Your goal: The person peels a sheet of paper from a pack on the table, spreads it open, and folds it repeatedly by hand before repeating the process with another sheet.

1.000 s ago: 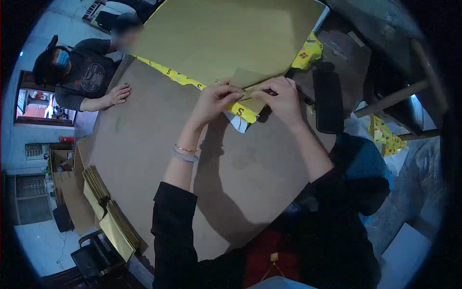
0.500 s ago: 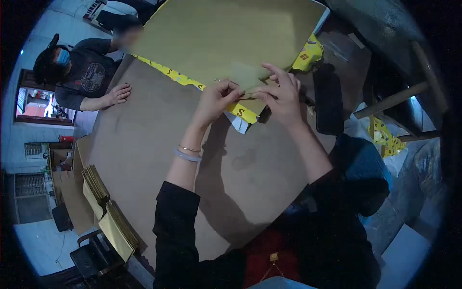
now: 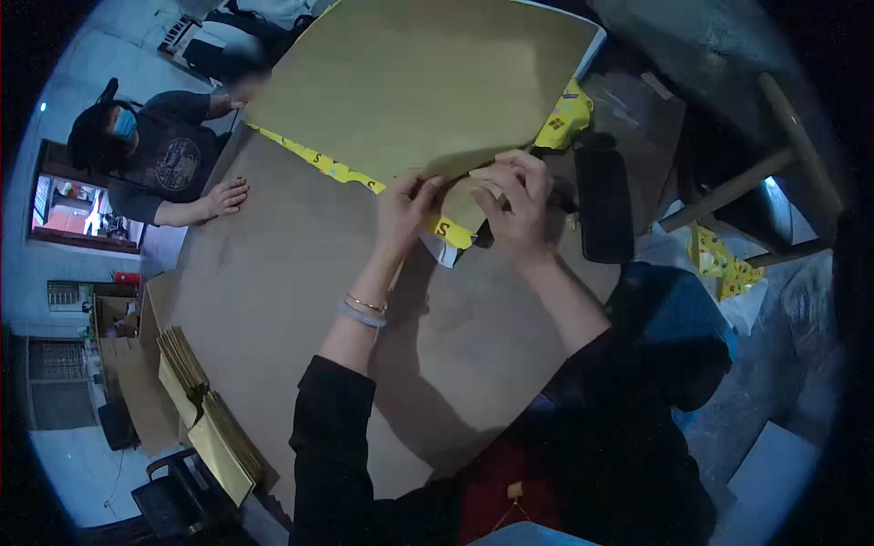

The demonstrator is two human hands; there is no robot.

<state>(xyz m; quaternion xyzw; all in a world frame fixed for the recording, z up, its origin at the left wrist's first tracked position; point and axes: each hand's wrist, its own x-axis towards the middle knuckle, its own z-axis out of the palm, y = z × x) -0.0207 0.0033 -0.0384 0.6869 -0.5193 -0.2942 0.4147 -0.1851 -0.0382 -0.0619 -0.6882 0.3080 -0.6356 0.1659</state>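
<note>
A large brown sheet [image 3: 419, 82], edged with yellow printed paper [image 3: 319, 162], spreads across the far part of the brown table. My left hand [image 3: 405, 214], wearing a bangle and a bracelet at the wrist, pinches the sheet's near edge between thumb and forefinger. Close by on the right is my right hand [image 3: 523, 209], fingers bent, thumb and forefinger apart at the same edge; nothing shows between them. A yellow strip with a white underside [image 3: 453, 232] sticks out below the gap between my hands.
A masked co-worker [image 3: 168, 150] stands at the far left, one hand [image 3: 226, 197] on the table [image 3: 282, 273]. A dark oblong object [image 3: 604, 205] lies right of my right hand. Folded golden-brown sheets [image 3: 214, 423] stand at the left edge; a wooden frame [image 3: 728, 191] is at right.
My hands have come apart; the right thumb and forefinger have separated from the pinch beside my left hand. A pale translucent patch above my fingers no longer shows. The view has shifted slightly.
</note>
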